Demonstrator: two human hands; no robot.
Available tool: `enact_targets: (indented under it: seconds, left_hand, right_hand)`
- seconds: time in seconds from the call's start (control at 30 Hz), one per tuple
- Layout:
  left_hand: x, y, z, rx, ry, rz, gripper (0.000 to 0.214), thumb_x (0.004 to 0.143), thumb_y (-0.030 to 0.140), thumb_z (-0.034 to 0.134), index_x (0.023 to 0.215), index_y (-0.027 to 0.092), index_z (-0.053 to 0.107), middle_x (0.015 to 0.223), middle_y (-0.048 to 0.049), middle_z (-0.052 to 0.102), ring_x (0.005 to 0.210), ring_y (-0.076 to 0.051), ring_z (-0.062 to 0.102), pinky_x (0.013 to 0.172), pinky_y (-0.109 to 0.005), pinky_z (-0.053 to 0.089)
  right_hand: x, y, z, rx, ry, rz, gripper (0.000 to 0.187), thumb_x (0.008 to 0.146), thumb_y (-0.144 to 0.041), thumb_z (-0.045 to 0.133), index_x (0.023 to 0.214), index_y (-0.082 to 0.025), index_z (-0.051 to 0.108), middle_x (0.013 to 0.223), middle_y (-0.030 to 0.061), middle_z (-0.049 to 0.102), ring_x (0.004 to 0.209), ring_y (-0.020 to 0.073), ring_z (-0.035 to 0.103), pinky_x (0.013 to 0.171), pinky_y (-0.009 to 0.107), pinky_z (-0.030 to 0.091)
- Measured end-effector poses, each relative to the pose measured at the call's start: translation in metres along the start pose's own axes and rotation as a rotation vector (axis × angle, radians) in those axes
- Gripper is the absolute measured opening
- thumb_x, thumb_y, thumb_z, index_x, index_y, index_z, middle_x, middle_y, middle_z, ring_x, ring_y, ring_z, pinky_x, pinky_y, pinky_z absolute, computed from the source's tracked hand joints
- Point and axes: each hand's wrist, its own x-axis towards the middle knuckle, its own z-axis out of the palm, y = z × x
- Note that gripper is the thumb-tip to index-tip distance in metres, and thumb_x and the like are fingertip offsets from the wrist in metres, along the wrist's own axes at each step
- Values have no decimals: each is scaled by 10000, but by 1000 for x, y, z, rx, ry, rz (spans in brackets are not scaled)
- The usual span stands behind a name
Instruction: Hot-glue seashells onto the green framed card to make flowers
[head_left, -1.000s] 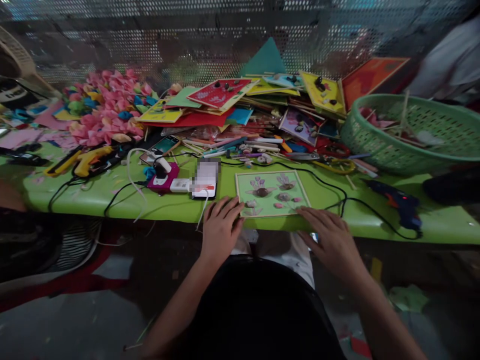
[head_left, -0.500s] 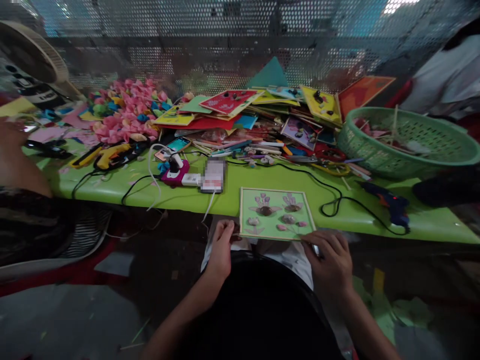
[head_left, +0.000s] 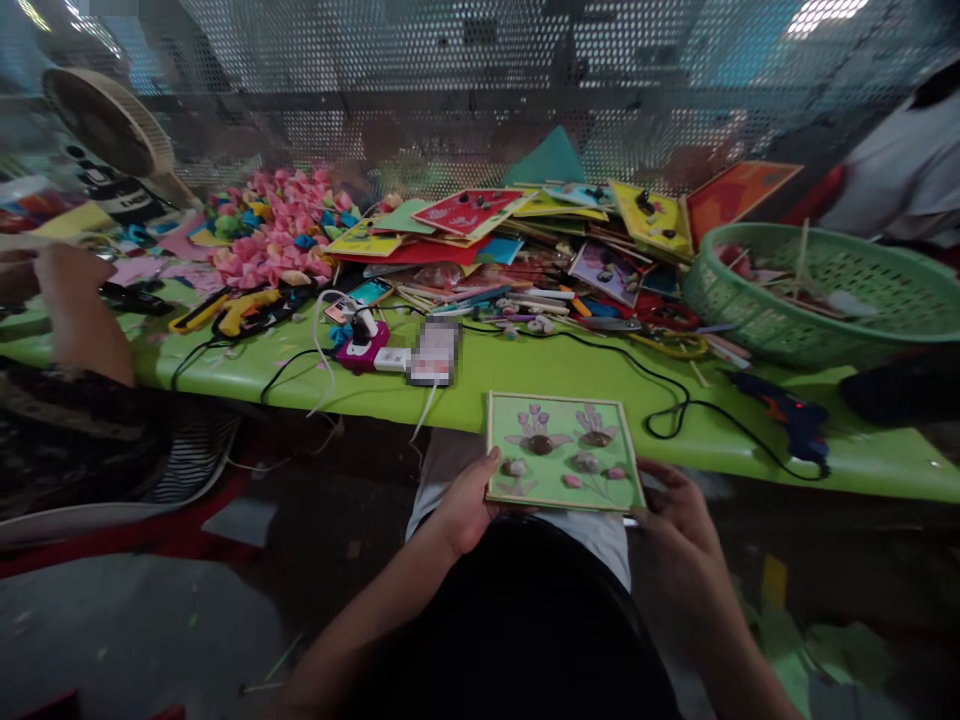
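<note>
I hold a green framed craft picture (head_left: pixel 564 452), decorated with small shells and pink flower shapes, above my lap at the near edge of the lime-green table (head_left: pixel 540 368). My left hand (head_left: pixel 463 505) grips its lower left corner, thumb on top. My right hand (head_left: pixel 679 520) grips its lower right corner, fingers curled around the edge. The picture is tilted towards me and partly overhangs the table's edge.
A blue glue gun (head_left: pixel 787 418) with a black cable lies to the right. A green basket (head_left: pixel 817 290) stands at the back right. Coloured cards (head_left: pixel 480 215), pink paper flowers (head_left: pixel 274 230), yellow glue guns (head_left: pixel 240 310) and a power strip (head_left: pixel 390 355) crowd the table. Another person's arm (head_left: pixel 75 310) is at left.
The picture lay flat on the table under both my hands; I have taken it by its lower corners and lifted it off towards my lap.
</note>
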Motion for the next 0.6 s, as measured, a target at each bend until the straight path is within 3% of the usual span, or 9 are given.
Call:
enact_targets:
  seconds: [0.13, 0.27, 0.4, 0.6]
  left_hand:
    - [-10, 5, 6, 25, -7, 49, 328, 978, 343, 623, 1215, 125, 679, 1118, -151, 777, 870, -261, 771, 728, -372, 650]
    - [-10, 18, 10, 50, -54, 105, 341, 942, 339, 681, 1224, 147, 692, 1134, -132, 780, 972, -268, 765, 837, -383, 639]
    - [6, 43, 17, 129, -97, 172, 343, 879, 371, 760, 1144, 158, 722, 1096, -118, 787, 999, -277, 759, 905, -406, 620]
    - [59, 91, 35, 212, -141, 295, 245, 834, 334, 803, 984, 147, 750, 987, -110, 797, 1041, -308, 746, 967, -429, 581]
  right_hand:
    - [16, 1, -11, 147, 51, 122, 425, 807, -307, 768, 1224, -302, 685, 1170, 74, 712, 1058, 265, 702, 787, 375, 605]
    - [38, -7, -20, 180, -123, 153, 442, 842, -307, 735, 1281, -303, 682, 1008, 62, 759, 828, 257, 750, 636, 375, 614]
    - [68, -26, -15, 191, -241, 211, 484, 771, -346, 802, 1243, -298, 703, 975, 49, 777, 830, 264, 756, 686, 385, 623]
    - [138, -39, 1, 71, -191, -31, 473, 678, -391, 884, 1103, -262, 720, 917, 39, 769, 834, 234, 724, 736, 373, 600]
